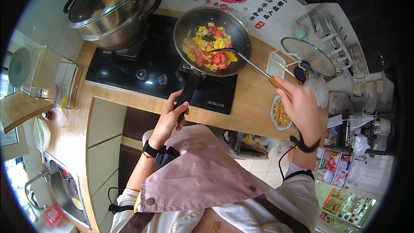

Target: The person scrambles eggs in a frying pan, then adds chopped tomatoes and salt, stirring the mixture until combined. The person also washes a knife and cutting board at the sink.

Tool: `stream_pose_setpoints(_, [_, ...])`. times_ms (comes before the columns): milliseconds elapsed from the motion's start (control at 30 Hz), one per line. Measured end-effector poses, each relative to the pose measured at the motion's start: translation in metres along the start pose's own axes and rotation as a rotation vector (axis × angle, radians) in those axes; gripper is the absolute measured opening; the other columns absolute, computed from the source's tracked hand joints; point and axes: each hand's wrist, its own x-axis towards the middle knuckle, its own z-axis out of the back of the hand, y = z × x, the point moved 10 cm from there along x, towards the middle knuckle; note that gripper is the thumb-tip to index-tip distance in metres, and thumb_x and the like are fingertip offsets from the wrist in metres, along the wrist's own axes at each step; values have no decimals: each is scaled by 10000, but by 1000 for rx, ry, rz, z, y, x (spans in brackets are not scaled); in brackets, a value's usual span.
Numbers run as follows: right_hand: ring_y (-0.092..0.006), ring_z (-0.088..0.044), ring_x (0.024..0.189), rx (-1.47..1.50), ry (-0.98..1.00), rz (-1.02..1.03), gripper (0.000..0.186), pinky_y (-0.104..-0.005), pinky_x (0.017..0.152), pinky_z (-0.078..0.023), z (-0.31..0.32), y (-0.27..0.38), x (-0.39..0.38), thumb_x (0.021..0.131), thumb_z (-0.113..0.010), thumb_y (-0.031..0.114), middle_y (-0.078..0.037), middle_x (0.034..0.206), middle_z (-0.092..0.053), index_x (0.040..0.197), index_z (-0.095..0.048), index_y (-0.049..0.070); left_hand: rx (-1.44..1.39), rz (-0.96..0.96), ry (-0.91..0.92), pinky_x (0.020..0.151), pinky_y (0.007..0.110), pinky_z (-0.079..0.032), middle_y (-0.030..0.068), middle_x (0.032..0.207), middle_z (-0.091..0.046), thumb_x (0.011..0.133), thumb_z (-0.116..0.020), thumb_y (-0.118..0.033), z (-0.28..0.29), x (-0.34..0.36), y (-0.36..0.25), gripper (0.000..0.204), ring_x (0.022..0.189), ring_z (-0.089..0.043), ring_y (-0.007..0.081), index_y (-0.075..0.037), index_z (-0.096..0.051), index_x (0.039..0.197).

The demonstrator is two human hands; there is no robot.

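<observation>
A dark frying pan (241, 39) sits on the right side of the black gas hob, with yellow scrambled egg (200, 42) and red tomato pieces (219, 59) mixed in it. My left hand (168, 118) is closed round the pan's black handle (188, 88). In my right hand (300, 108) is a spatula (257, 67) with a metal shaft and a wooden grip. Its dark head rests among the egg and tomato at the pan's right side. Just below my right wrist's line, partly beside the hand, stands a pale blue dish of chopped brownish bits (280, 114).
A large steamer pot (101, 30) with a glass lid occupies the hob's left side. At the right, a glass lid (308, 56) leans on a white rack (276, 64). A sink (64, 190) lies lower left, near a wire rack (69, 82). The wooden counter (250, 116) borders the hob.
</observation>
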Motion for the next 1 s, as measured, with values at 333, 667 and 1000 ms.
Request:
stream_pose_setpoints(333, [-330, -636, 627, 84, -40, -129, 276, -394, 601, -509, -40, -19, 35, 875, -652, 200, -180, 714, -645, 1144, -697, 153, 38, 10, 16, 412, 226, -282, 40, 818, -533, 986, -512, -219, -1, 0, 0, 502, 469, -413, 78, -143, -320, 1444])
stream_pose_setpoints(667, [-316, -633, 625, -97, -39, 221, 329, -408, 576, -510, -65, 32, 61, 843, -669, 187, -133, 742, -650, 1171, -677, 178, 42, 1, 0, 407, 221, -283, 40, 813, -536, 983, -517, -212, -1, -1, -2, 493, 464, -415, 75, -141, -337, 1437])
stream_pose_setpoints(1000, [-356, -624, 628, -195, 167, -11, 284, -436, 592, -488, -7, 5, -4, 831, -678, 192, -188, 684, -635, 1112, -710, 158, 38, 9, -11, 404, 227, -288, 39, 793, -538, 981, -527, -207, 0, -3, -2, 500, 463, -413, 80, -133, -331, 1435])
